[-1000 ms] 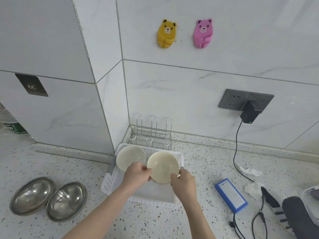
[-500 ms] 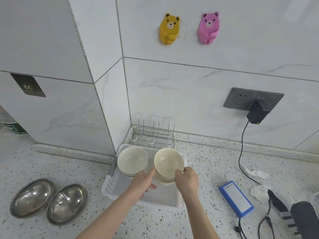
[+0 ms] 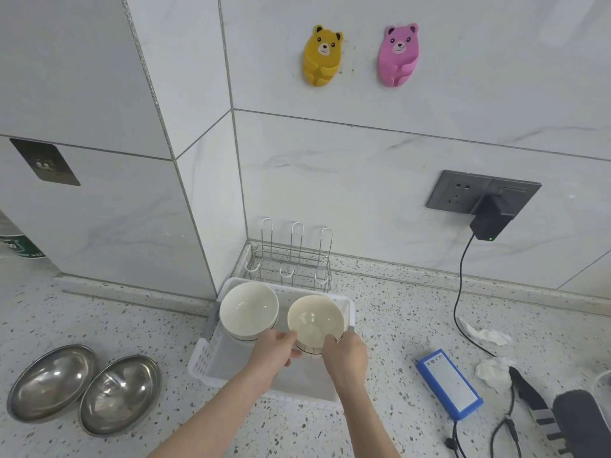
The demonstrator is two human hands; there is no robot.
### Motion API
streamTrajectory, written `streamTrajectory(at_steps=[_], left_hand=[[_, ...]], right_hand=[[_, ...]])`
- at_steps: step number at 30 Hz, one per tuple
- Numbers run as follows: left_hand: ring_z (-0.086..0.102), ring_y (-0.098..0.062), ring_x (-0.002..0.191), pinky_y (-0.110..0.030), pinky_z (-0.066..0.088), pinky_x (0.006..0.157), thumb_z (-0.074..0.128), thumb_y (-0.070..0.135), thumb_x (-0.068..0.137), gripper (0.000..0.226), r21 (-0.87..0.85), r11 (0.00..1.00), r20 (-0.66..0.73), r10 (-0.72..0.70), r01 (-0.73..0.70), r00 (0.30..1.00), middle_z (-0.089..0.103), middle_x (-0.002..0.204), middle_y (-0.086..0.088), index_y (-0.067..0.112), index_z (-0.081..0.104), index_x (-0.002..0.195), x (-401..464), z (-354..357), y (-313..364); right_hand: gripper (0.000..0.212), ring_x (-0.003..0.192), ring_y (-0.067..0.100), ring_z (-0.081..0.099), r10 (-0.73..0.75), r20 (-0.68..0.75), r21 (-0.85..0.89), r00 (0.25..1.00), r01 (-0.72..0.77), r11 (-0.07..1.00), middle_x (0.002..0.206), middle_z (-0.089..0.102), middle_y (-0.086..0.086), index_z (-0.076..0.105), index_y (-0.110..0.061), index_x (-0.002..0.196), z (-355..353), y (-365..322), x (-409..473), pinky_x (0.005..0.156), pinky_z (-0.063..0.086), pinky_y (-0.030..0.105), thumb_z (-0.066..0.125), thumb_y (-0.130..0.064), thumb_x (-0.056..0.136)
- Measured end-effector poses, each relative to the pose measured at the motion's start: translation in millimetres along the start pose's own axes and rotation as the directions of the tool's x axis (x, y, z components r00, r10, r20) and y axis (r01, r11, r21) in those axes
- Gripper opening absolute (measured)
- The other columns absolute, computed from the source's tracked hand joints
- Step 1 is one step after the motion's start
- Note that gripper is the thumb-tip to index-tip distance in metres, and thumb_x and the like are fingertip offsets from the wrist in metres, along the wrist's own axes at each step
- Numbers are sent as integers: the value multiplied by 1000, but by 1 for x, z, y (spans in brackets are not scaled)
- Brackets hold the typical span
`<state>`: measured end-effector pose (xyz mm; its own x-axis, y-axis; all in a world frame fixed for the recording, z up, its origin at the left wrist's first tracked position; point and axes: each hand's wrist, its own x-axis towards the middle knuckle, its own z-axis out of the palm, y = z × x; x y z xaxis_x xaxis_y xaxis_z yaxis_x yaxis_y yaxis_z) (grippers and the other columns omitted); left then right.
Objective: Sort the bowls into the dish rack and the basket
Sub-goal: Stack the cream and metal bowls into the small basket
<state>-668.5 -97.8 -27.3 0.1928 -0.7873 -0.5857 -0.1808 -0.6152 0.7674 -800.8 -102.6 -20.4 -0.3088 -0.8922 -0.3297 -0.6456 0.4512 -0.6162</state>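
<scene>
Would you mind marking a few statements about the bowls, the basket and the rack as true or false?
1. Both hands hold the cream bowl over the white basket. True: the left hand and right hand grip its near side.
2. The wire dish rack already holds a bowl. False: it holds nothing.
3. Two metal bowls sit on the counter left of the basket. True.
4. The white bowl stands on the counter beside the blue box. False: it is at the basket's far left end, far from the box.
5. The charger lies unplugged on the counter. False: it is plugged into the wall socket.
</scene>
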Motion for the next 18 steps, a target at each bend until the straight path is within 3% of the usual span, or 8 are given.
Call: streamTrajectory(at_steps=[3, 6, 9, 13, 15, 18], left_hand=[[44, -14, 51, -16, 25, 38, 52, 24, 99, 21, -18, 1000, -28, 8, -9, 1000, 76, 78, -10, 16, 60, 81, 4, 4, -1], [43, -13, 49, -18, 28, 38, 52, 20, 99, 22, -23, 1000, -50, 18, -19, 999, 74, 73, -10, 12, 61, 80, 7, 7, -3], [42, -13, 49, -19, 29, 39, 53, 19, 98, 22, -36, 999, -63, 18, -21, 998, 73, 68, -9, 10, 62, 80, 10, 8, -4], [43, -13, 48, -16, 29, 37, 55, 18, 97, 19, -80, 997, -70, -3, -2, 998, 72, 65, -9, 10, 62, 81, 13, 7, -2], [42, -13, 47, -17, 27, 39, 56, 18, 97, 18, -102, 995, -59, -26, 20, 998, 71, 64, -9, 8, 62, 84, 14, 7, -2], [44, -13, 50, -20, 26, 42, 58, 19, 97, 15, -186, 979, -8, -86, 83, 996, 70, 69, -13, 5, 59, 93, 12, 4, 0]], right_hand=[[31, 65, 22, 56, 6, 23, -11, 1000, -5, 1000, 82, 63, 10, 54, 6, 116, 2, 2, 2, 48, 40, 24, 46, -11, 92], [39, 77, 30, 67, 26, 61, 18, 998, -27, 999, 90, 70, 20, 50, 9, 125, 3, 2, 0, 59, 51, 29, 44, -10, 91], [34, 83, 33, 69, 25, 72, 28, 997, -27, 999, 102, 69, 21, 53, 7, 120, 3, 2, 0, 67, 56, 34, 43, -9, 92], [26, 80, 32, 69, 18, 83, 44, 996, -22, 999, 127, 59, 21, 56, 6, 107, 5, 1, 0, 61, 52, 32, 42, -9, 93], [25, 73, 28, 68, 16, 92, 68, 996, -22, 997, 125, 61, 20, 57, 4, 107, 5, 2, -2, 58, 51, 31, 41, -10, 93], [24, 49, 13, 57, 17, 110, 136, 994, -32, 990, 98, 65, 11, 58, 1, 102, 2, 5, -9, 49, 45, 25, 39, -12, 94]])
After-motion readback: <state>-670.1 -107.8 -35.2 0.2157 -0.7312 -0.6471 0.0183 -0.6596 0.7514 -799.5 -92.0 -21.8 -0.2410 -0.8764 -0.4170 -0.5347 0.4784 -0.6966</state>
